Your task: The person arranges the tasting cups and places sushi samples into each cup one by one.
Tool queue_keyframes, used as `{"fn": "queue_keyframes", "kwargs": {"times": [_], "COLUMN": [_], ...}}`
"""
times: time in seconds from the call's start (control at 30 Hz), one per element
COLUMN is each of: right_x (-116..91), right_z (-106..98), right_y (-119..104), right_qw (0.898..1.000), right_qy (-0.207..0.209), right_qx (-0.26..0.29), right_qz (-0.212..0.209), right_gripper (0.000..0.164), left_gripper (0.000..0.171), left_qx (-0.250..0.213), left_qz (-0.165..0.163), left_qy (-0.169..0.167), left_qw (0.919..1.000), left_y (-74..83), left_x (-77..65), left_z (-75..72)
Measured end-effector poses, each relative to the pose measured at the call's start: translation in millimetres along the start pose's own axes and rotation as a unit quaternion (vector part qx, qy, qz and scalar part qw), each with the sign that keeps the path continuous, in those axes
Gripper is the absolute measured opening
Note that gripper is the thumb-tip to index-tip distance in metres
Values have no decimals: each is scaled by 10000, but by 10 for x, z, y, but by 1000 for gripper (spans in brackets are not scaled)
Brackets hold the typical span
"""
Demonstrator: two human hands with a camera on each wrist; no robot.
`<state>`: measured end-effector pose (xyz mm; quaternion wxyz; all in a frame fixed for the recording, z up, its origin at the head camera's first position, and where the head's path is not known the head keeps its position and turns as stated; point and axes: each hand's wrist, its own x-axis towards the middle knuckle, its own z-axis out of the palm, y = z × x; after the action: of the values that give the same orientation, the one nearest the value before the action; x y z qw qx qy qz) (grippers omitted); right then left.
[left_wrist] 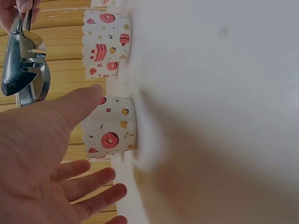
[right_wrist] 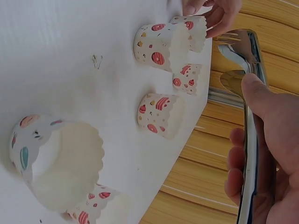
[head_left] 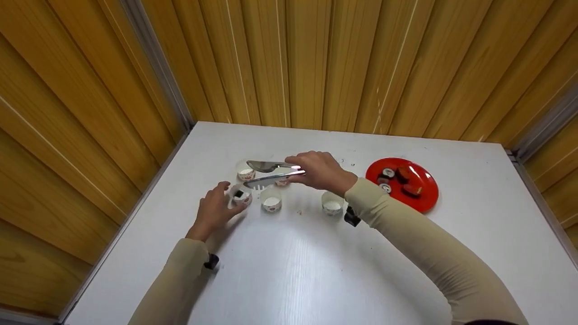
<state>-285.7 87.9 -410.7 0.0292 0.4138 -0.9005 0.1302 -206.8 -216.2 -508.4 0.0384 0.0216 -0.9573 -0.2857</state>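
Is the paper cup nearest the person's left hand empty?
No: the head view shows a dark piece inside that paper cup.

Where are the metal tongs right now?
In the head view, the metal tongs are just left of center, gripped by the right hand and raised above the printed paper cups, their tips toward the left hand's side.

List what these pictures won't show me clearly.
Head: part of the red plate, behind the right sleeve.
Head: what the dark piece in the cup by the left hand is; too small.
Right wrist: rest of the lowest cup, cut off by the bottom edge.
Right wrist: end of the tongs, likewise cut off.
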Motion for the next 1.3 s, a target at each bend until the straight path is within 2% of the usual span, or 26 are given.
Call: {"fn": "queue_keyframes", "kwargs": {"times": [0.13, 0.2, 0.4, 0.5, 0.7, 0.93, 1.13, 1.3], "right_x": [-106, -161, -310, -384, -575, -840, -1052, -1257], "right_z": [-69, -110, -216, -258, -341, -431, -455, -458], "right_y": [109, 160, 319, 406, 583, 776, 930, 1053], "right_qw": [9999, 9997, 9981, 9972, 9955, 9915, 9892, 9863], "right_qy": [67, 63, 24, 11, 23, 92, 177, 248], "right_qx": [104, 138, 330, 376, 390, 373, 305, 269], "right_qz": [67, 171, 520, 644, 859, 1244, 1420, 1607], "right_gripper": [32, 32, 39, 42, 48, 56, 53, 52], "left_gripper": [86, 85, 86, 87, 87, 90, 87, 84], "left_qx": [-176, -310, -749, -877, -1003, -1025, -1059, -1011], "left_qz": [370, 550, 1068, 1183, 1177, 898, 609, 602], "left_qy": [541, 699, 606, 507, 404, 125, -101, -103], "left_qw": [9977, 9955, 9896, 9878, 9871, 9906, 9925, 9930], "left_y": [90, 150, 341, 418, 513, 545, 548, 540], "left_x": [-37, -49, -71, -76, -80, -65, -106, -103], "left_z": [-12, -6, 46, 85, 190, 320, 353, 390]}}
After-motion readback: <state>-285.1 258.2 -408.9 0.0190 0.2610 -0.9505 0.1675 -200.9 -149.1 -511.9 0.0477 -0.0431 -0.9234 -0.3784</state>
